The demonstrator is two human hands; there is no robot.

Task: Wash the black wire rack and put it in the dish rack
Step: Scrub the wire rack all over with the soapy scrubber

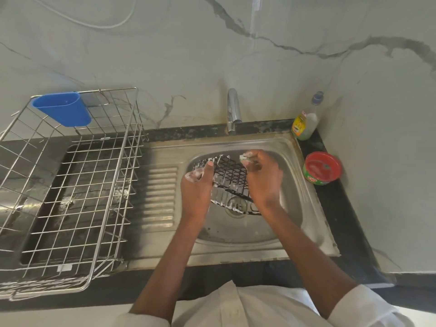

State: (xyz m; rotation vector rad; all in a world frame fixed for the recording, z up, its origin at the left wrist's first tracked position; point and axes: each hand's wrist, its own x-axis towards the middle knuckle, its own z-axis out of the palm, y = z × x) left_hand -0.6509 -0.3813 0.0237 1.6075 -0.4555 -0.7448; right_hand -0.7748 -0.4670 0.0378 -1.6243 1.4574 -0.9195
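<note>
Soap foam covered the black wire rack [230, 175], which was held tilted inside the steel sink [292, 199], above the drain. Left hand [197, 185] gripped the rack's left edge, thumb over the wires. Right hand [262, 178] clasped a foamy scrubber [245, 158] at the rack's far right corner. Dish rack [68, 185], with a blue cup holder [63, 108] hooked on its rear wall, stood on the worktop [342, 208] left of the sink. A soap bottle [305, 121] and a red-lidded tub [322, 168] sat to the right.
</note>
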